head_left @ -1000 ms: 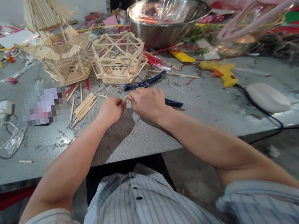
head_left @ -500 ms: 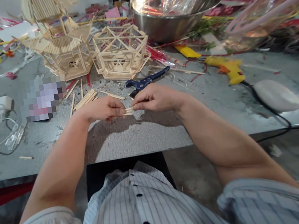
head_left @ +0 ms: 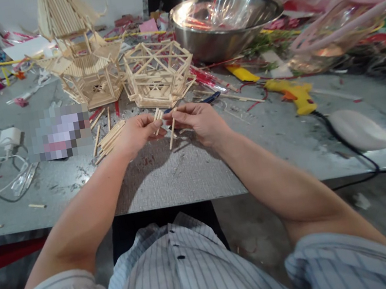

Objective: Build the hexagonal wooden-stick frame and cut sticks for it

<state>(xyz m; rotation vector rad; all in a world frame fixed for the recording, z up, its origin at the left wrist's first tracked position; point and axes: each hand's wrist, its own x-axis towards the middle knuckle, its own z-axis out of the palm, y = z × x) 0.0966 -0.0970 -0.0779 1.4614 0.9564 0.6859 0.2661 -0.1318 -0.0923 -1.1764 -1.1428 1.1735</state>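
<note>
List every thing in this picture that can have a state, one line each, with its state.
left hand, shut on short sticks
right hand, pinching single stick, tilted
stick tower, standing upright on table
hexagonal frame, upright beside stick tower
steel bowl, upright, clear plastic inside
glue gun, lying on its side, corded
loose sticks, lying flat on table

My left hand (head_left: 138, 135) pinches a few short sticks (head_left: 157, 117) between thumb and fingers, their ends pointing up. My right hand (head_left: 199, 121), just beside it, holds a single stick (head_left: 172, 134) tilted down toward the grey table (head_left: 169, 178). A loose pile of sticks (head_left: 111, 136) lies left of my hands. Behind them stand a hexagonal stick frame (head_left: 159, 73) and a stick pagoda (head_left: 83, 71). A yellow glue gun (head_left: 292, 94) lies well to the right.
</note>
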